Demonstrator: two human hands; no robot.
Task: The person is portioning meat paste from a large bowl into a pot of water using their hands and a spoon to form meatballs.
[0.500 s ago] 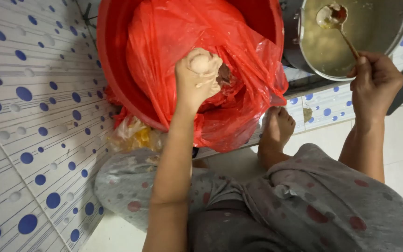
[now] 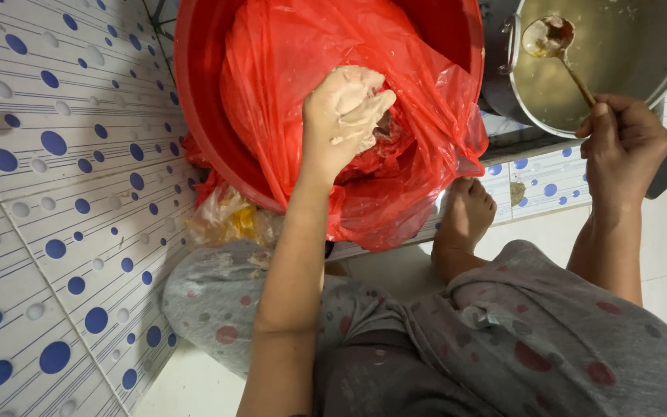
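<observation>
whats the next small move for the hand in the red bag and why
Probably lift the left hand out of the red plastic bag and across toward the metal pot. That hand, coated in pale paste, is closed around a lump inside the bag, while the right hand holds the spoon over the pot's liquid, seemingly ready for it.

Bright, even light fills the scene, with soft shadows only. Glare streaks the red plastic bag (image 2: 395,154) near 12 o'clock. Focus is sharp centrally; the edges stretch slightly.
</observation>
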